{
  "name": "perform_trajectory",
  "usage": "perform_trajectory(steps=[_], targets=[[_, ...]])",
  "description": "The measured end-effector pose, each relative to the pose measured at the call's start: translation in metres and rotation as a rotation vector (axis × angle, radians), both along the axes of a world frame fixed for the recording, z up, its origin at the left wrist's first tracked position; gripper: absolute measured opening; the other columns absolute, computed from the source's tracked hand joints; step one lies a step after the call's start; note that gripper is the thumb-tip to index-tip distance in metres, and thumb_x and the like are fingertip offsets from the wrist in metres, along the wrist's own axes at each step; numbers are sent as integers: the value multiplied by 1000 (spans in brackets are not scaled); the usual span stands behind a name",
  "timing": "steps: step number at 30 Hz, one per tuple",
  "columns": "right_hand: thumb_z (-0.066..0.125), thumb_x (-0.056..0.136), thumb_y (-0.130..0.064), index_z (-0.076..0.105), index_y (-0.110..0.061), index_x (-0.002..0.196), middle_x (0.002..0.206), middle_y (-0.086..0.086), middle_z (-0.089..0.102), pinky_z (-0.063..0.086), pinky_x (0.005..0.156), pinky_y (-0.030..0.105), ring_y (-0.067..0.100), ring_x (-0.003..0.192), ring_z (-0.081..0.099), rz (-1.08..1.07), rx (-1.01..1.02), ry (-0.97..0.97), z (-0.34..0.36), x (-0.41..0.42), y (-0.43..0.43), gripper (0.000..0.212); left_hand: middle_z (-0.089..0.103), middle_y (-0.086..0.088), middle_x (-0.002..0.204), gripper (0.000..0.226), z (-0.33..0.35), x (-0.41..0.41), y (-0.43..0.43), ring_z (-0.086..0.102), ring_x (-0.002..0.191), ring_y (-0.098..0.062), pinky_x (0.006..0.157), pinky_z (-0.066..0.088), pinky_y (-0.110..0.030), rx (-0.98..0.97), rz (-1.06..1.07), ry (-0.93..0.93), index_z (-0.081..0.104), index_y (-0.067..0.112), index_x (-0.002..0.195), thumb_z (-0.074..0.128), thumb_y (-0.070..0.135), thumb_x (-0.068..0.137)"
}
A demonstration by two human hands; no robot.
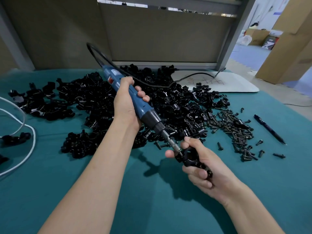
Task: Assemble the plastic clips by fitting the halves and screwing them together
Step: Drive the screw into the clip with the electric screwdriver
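Driver (133,97) gripped in left hand (125,105), bit on clip (193,157) clenched in right hand (200,168); screws (236,130) beyond right hand. Scrawl on white sheet (236,83) unreadable.

left hand (125,105): fingers wrapping closed, forearm reaching forward | right hand (200,168): fingers curling shut, thumb pressing on top, forefinger extending leftward

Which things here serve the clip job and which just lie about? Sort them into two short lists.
In use: blue electric screwdriver in left hand; black plastic clip in right hand; heap of black clip halves; pile of dark screws.

Lying about: black pen; white cable; white scribbled board.
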State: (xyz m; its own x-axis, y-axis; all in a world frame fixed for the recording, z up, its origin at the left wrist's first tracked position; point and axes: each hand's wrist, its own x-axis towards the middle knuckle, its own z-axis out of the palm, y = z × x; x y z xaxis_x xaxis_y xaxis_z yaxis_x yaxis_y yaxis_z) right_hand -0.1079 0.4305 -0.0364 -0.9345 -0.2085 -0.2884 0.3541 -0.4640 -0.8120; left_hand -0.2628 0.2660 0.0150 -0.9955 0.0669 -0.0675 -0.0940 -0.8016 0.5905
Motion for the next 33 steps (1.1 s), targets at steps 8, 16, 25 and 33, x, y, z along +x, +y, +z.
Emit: perform_trajectory(steps=[8,16,25,33], targets=[[62,95,-45,53,-17,92,99,16,72,26,27,16,6,33,34,-66,99,-1,-6,-8,-2,30,52,4,61,24,-11,-9,-6,48,44,-8,42,42,-21,12,94,-136,51,15,84,69,29,92],[44,102,-27,47,-13,107,117,19,74,30,28,18,6,33,33,-62,6,-32,-12,-12,4,16,62,0,68,57,-22,-17,-43,56,48,-14,51,49,-23,126,125,-287,56,14,83,52,70,89],[50,102,-47,51,-24,143,129,25,69,36,32,14,5,34,34,-52,-52,-8,-12,-13,5,48,66,1,73,48,-17,-18,-43,53,48,-12,49,47,-22,19,150,-207,57,15,96,50,62,94],[65,87,-40,61,-17,133,113,19,76,34,30,16,5,35,34,-135,25,-41,-8,-14,1,52,62,-2,102,45,-19,-23,-47,67,76,-18,67,59,-32,-409,305,-249,49,15,125,53,52,99]])
